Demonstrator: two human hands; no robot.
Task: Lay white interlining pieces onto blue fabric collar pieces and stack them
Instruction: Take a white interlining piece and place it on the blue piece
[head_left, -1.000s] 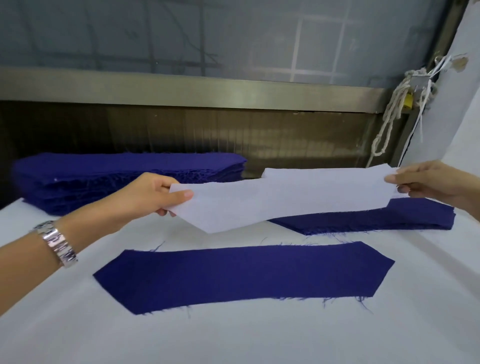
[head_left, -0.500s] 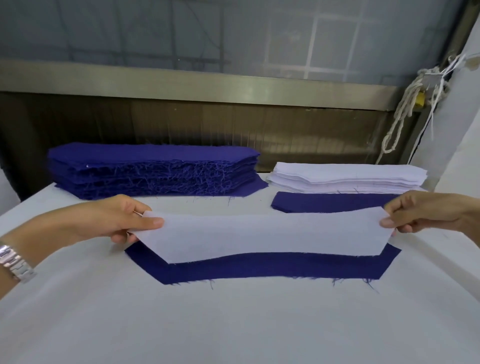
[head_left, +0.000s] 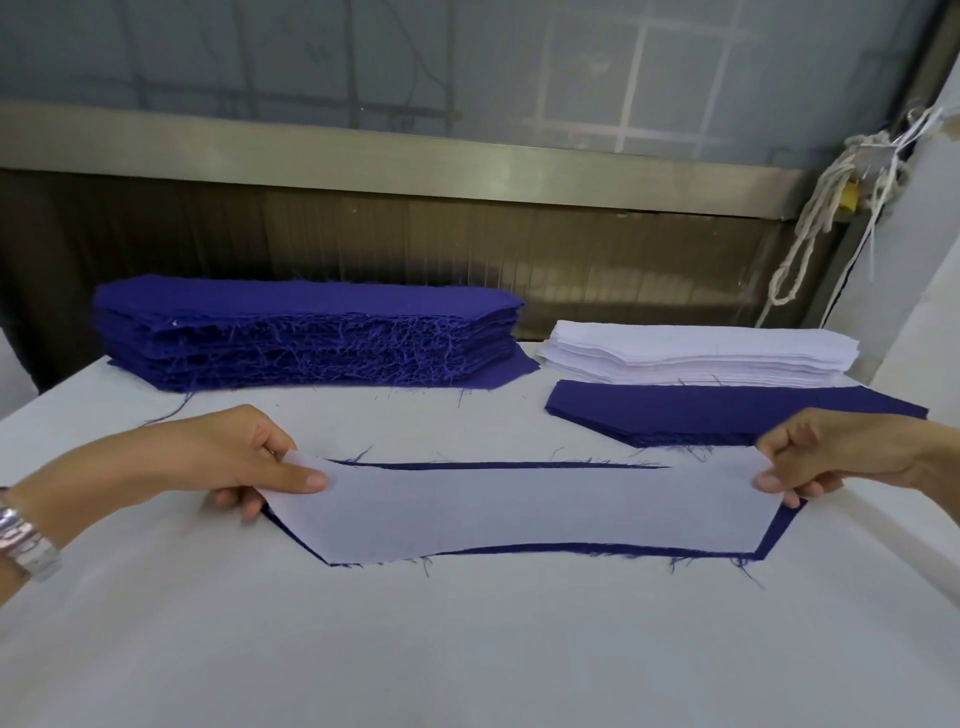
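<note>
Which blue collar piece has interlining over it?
The single front piece, almost hidden under the white interlining; the tall blue stack and the smaller blue pile lie farther back.

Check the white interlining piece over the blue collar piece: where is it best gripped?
At its two short ends, from either side, as the left hand and right hand pinch it now. The white interlining piece is long, thin and limp; a middle grip would likely let both ends droop.
</note>
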